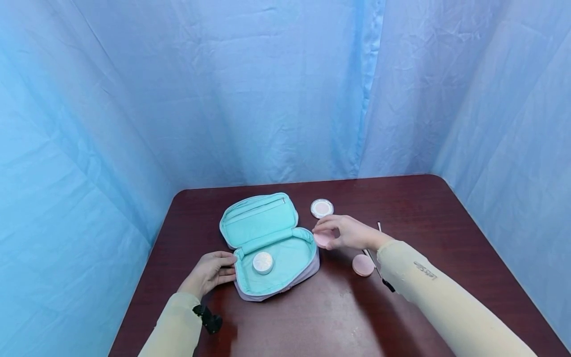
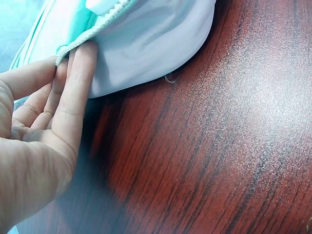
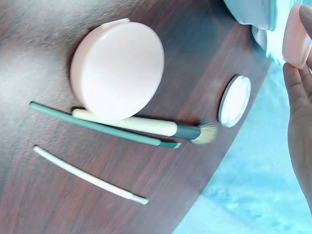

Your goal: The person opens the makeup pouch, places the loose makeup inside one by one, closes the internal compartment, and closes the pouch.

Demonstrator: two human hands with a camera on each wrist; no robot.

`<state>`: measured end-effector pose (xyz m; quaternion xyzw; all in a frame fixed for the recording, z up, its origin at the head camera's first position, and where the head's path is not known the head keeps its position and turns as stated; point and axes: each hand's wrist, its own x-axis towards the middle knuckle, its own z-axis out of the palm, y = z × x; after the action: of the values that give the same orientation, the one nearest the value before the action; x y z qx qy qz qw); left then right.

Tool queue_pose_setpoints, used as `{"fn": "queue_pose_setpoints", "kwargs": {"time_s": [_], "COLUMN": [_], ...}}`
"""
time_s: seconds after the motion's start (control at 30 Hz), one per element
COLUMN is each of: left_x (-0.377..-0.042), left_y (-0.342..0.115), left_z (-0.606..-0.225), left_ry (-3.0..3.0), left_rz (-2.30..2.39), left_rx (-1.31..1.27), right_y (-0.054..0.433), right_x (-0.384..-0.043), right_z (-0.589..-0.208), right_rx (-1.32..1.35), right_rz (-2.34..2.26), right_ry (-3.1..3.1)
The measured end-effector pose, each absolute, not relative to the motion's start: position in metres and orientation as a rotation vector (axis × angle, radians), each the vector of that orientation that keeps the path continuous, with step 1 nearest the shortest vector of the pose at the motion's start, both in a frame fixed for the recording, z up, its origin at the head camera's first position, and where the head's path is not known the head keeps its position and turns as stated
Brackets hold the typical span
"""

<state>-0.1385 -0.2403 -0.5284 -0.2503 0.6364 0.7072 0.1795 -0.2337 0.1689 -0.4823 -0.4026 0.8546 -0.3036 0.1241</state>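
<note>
The left hand [image 1: 211, 272] pinched the left rim of an open turquoise-lined cosmetic pouch [image 1: 287, 260] between its fingers; a round white jar [image 1: 263, 263] sat inside. On the wood-grain surface [image 1: 303, 317], one pink compact [image 1: 363, 265] lay near three makeup brushes [image 3: 129, 123]. Farther off, the right hand [image 1: 352, 233] had its fingers clamped on another pink compact [image 1: 322, 240] at the pouch's right edge, with a round pale case [image 1: 322, 208] beyond.

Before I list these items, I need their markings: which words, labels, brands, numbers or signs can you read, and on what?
"LetsSlim", slightly blurred, so the spelling is my best reading: on the right sleeve.
Faint marks on the jar lid: too small to read.
No other readable text shows.
</note>
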Motion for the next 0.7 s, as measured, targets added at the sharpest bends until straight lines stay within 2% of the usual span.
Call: {"fn": "queue_pose_setpoints", "kwargs": {"time_s": [0.7], "left_x": [-0.139], "left_y": [-0.241], "left_z": [-0.53], "left_ry": [1.785], "left_rz": [2.003], "left_rx": [-0.712], "right_y": [0.13], "right_x": [-0.241], "right_z": [-0.476], "right_rx": [-1.315], "right_rz": [-0.814], "right_ry": [2.417]}}
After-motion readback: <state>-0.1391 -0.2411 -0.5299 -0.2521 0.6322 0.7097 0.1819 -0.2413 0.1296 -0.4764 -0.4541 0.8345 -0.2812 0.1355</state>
